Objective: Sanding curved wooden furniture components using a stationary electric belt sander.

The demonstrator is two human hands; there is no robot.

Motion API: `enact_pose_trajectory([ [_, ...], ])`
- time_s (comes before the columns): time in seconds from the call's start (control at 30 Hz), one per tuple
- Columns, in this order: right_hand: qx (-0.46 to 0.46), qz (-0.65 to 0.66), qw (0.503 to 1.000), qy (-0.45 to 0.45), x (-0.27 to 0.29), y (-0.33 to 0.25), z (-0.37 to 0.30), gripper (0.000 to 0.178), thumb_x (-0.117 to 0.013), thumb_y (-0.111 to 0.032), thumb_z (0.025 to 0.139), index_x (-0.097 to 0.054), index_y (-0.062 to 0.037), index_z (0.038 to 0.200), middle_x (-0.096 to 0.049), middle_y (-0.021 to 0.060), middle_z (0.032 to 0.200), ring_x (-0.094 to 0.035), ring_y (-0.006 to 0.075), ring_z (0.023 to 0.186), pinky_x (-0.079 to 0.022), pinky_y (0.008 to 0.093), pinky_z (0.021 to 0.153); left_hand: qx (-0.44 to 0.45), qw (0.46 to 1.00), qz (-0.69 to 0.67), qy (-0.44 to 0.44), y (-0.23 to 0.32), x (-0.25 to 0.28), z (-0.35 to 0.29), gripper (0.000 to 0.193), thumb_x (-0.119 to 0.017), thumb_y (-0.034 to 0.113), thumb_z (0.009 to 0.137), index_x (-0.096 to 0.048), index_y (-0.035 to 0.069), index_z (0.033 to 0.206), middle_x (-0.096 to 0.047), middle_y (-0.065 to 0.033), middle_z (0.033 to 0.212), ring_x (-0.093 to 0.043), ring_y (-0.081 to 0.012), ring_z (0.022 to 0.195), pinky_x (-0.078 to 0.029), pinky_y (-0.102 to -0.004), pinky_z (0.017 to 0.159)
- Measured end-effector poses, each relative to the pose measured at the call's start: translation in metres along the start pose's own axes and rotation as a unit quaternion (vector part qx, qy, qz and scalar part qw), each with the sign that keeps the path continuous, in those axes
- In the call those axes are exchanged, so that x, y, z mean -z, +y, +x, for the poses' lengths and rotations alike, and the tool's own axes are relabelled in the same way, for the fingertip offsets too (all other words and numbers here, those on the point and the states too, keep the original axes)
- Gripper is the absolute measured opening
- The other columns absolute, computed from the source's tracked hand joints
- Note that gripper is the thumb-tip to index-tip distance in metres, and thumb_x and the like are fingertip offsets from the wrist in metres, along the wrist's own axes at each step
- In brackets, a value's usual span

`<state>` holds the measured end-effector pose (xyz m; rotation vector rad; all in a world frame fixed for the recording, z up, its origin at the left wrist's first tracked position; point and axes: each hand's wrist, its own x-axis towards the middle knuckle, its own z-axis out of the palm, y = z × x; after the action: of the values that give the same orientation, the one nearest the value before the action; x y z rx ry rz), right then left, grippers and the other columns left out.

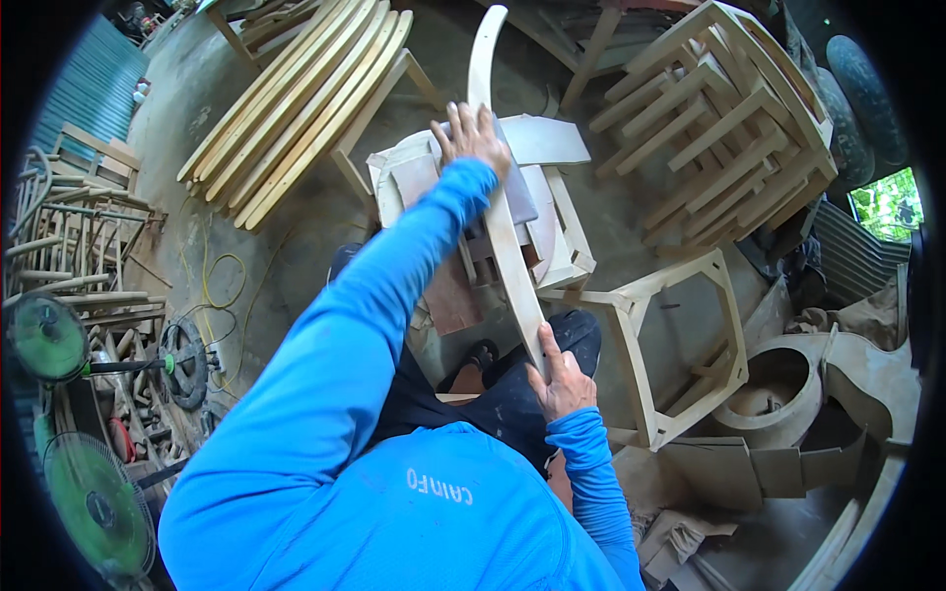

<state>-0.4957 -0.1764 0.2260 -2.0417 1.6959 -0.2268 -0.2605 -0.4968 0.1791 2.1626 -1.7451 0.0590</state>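
Observation:
A long, pale curved wooden piece (512, 261) runs from the top middle of the view down toward my right knee. My left hand (473, 143) lies over its upper part, with the fingers draped across the wood and the thumb side hidden. At the lower end, my right hand (564, 382) grips the wood, index finger stretched along it. Beneath the piece sits a grey padded block (516, 197) on a low wooden work stand (567, 222) with pale boards on top. A brown flat board (453, 300) hangs at the stand's near side.
Several curved slats (305, 108) lie on a trestle at the far left. Stacked wooden frames (719, 128) stand far right. Near my right knee is an open wooden frame (641, 364). Green fans (99, 507) and a yellow cable (207, 286) are at left, a round drum (774, 394) at right.

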Motion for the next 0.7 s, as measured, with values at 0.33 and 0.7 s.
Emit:
enact_pose_trajectory([
  [0.33,0.047,-0.004,0.999,0.019,0.009,0.037,-0.072,0.083,-0.082,-0.029,0.077,-0.047,-0.0055,0.149,-0.065,0.0148,0.093,-0.066,0.0354,0.076,-0.054,0.0428,0.068,0.013,0.998,-0.063,-0.019,0.011,0.023,-0.061,0.074,-0.055,0.030,0.090,-0.034,0.007,0.158,-0.027,-0.0236,0.163,-0.013,-0.0396,0.157,-0.001,-0.0667,0.122],
  [0.7,0.085,-0.128,0.975,0.159,-0.005,-0.019,0.066,0.067,-0.079,-0.038,0.079,-0.060,-0.0075,0.135,-0.035,0.0200,0.159,-0.026,0.0413,0.149,-0.022,0.0560,0.120,0.004,0.997,-0.081,-0.004,-0.031,-0.015,0.091,0.076,-0.052,0.037,0.088,-0.035,0.011,0.158,-0.036,-0.0191,0.159,-0.023,-0.0356,0.154,-0.005,-0.0642,0.124],
])
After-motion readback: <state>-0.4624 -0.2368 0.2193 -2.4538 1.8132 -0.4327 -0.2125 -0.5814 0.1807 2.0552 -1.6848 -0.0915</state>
